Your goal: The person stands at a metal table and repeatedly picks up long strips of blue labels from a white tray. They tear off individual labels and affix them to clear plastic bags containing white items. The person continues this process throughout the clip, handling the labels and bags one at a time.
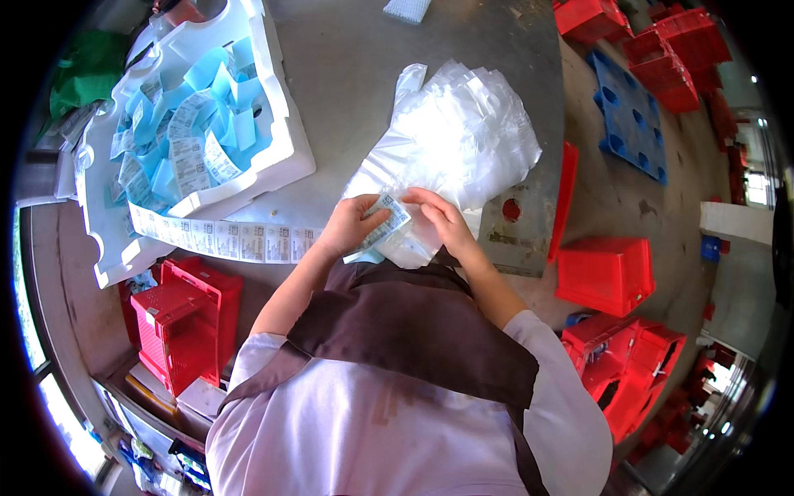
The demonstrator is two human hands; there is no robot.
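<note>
My left hand (353, 226) grips the end of a long strip of printed labels (248, 240), thumb on top. The strip runs left along the table's near edge to a white foam box (291, 139), where more label strip with blue backing (192, 130) lies in a loose heap. My right hand (441, 220) is just right of the held label (392, 214), fingers apart; whether its fingertips touch the label is unclear. Beneath both hands a fanned stack of clear plastic bags (459, 142) lies on the grey table (335, 74), its narrow end towards me.
Red plastic crates stand on the floor at the left (186, 322) and right (605, 276). A blue pallet (633, 118) lies at the upper right, near more red crates (676, 56). A piece of bubble wrap (407, 9) rests at the table's far side.
</note>
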